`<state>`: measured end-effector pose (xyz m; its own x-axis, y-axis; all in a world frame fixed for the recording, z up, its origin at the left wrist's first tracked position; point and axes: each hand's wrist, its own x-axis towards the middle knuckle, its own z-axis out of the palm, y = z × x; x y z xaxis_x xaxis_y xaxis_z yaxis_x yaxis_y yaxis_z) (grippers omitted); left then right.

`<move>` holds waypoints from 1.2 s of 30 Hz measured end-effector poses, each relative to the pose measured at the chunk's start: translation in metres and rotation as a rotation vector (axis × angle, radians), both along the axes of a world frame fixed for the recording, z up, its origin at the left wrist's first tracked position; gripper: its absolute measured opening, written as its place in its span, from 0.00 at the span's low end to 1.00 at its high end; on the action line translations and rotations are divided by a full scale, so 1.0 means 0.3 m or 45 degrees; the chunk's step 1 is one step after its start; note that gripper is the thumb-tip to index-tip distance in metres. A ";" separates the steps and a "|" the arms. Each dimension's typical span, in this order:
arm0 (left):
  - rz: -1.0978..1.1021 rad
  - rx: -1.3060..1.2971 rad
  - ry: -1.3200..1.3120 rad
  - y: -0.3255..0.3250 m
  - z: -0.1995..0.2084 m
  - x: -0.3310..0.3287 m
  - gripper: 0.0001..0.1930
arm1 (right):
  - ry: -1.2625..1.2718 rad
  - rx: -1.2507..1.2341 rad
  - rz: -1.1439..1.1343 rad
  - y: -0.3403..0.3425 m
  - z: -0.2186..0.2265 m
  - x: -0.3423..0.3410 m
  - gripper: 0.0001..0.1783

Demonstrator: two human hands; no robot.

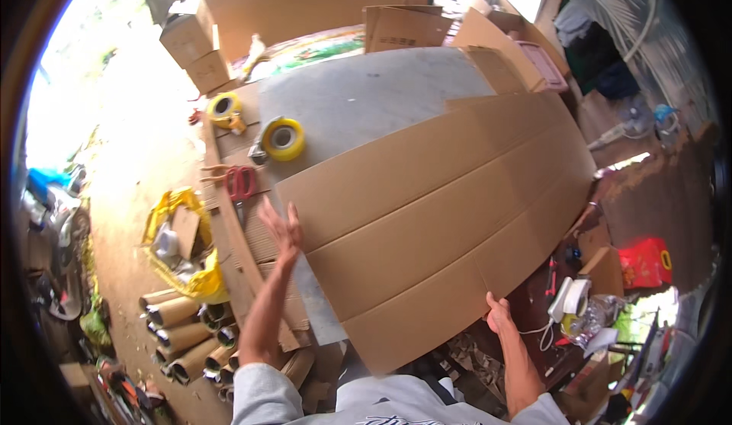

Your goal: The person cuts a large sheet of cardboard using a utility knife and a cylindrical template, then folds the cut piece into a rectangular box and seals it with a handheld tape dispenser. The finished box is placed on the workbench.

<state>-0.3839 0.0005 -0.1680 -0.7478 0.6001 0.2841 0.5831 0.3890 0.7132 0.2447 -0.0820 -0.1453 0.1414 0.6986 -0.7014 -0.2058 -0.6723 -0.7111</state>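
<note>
A large flat cardboard sheet [435, 211] with long crease lines lies slantwise over the grey tabletop [358, 97], its near edge reaching out toward my body. My right hand [499, 312] pinches that near edge, thumb on top and fingers beneath. At the sheet's left edge, my left hand [282, 230] is raised with fingers spread; whether it touches the cardboard is hard to tell. Red-handled scissors [241, 185] lie just beyond my left hand. Past them are a tape dispenser with a yellow roll [288, 140] and another yellow tape roll [225, 107].
A yellow bag [204, 282] of scraps and several cardboard tubes [183, 335] are on the floor at left. Cardboard boxes [200, 48] and upright sheets line the far side. On the right are a red bag [644, 263], a white power strip [560, 299] and its cord.
</note>
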 end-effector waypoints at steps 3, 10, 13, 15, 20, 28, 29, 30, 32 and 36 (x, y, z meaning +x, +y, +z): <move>-0.081 -0.129 -0.567 -0.244 0.101 0.183 0.42 | -0.002 0.027 -0.139 -0.123 -0.052 -0.085 0.24; -0.056 -0.456 -0.309 -0.546 0.024 0.125 0.34 | -0.583 -0.017 -0.013 -0.229 -0.198 -0.357 0.15; -0.018 -0.527 0.101 -0.611 0.018 0.060 0.39 | -0.646 0.040 0.076 -0.256 -0.276 -0.533 0.22; -0.107 -0.555 -0.026 -0.681 -0.043 -0.039 0.46 | -0.783 0.043 -0.020 -0.259 -0.366 -0.665 0.26; -0.308 -1.233 0.073 -0.653 0.010 0.190 0.60 | -0.899 -0.106 0.059 -0.319 -0.503 -0.573 0.34; -0.511 -1.288 0.210 -0.725 -0.034 0.315 0.68 | -0.807 -0.326 0.327 -0.224 -0.033 -0.248 0.32; -0.549 -1.261 0.236 -0.730 -0.059 0.309 0.68 | -1.261 -0.151 0.087 -0.249 -0.122 -0.163 0.27; -0.555 -1.228 0.260 -0.729 -0.074 0.300 0.68 | -1.448 0.112 -0.049 -0.233 -0.107 -0.088 0.27; -0.504 -1.283 0.196 -0.728 -0.060 0.300 0.68 | -1.727 0.418 -0.245 -0.098 0.043 0.039 0.31; -0.430 -1.333 0.117 -0.712 0.010 0.337 0.67 | -1.926 0.451 -0.119 0.202 0.294 0.221 0.37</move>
<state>-0.2827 -0.2130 -0.1651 -0.5019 0.7460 -0.4377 0.8072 0.5858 0.0727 0.3110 -0.0214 -0.0570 0.5902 0.7403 0.3219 0.7932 -0.4577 -0.4017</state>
